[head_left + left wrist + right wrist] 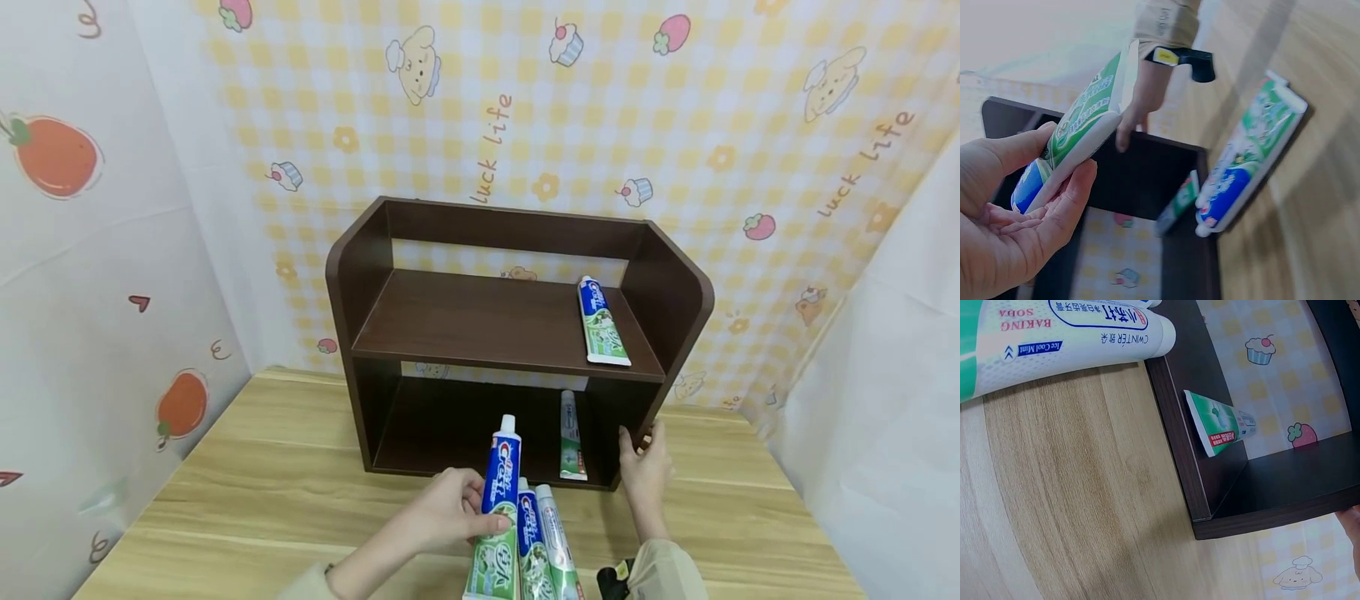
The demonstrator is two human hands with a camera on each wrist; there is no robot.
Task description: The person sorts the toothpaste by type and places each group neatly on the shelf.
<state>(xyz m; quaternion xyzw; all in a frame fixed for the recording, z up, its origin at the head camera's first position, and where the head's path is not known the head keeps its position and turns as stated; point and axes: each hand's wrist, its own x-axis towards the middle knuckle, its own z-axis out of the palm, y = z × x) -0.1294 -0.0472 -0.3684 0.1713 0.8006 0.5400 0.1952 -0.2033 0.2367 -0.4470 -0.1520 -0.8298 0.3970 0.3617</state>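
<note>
While the left hand [450,510] grips a blue and green toothpaste tube [501,483] between thumb and fingers, that tube is in front of the shelf [457,312], above the near part of the table [217,508], with its white cap pointing to the far side and its flat end to the near side. Just to its right, a second blue and green tube [532,546] and a pale tube with a green end [557,542] lie side by side on the table, caps toward the shelf. The right hand [647,477] holds the front edge of the shelf's right side, thumb on the inner face and fingers on the outer; a black strap [615,580] shows at that wrist, beside a light sleeve [667,571]. The dark brown shelf has two levels. On the upper one, near the right side, lies another blue and green tube [602,321], cap to the far side; on the lower one, also at the right, lies a grey and green tube [572,437]. Behind stands a yellow checked wall covering [450,150] printed with cupcakes, strawberries and puppies, and at the left hangs a white sheet [97,275] with orange fruit on it
</note>
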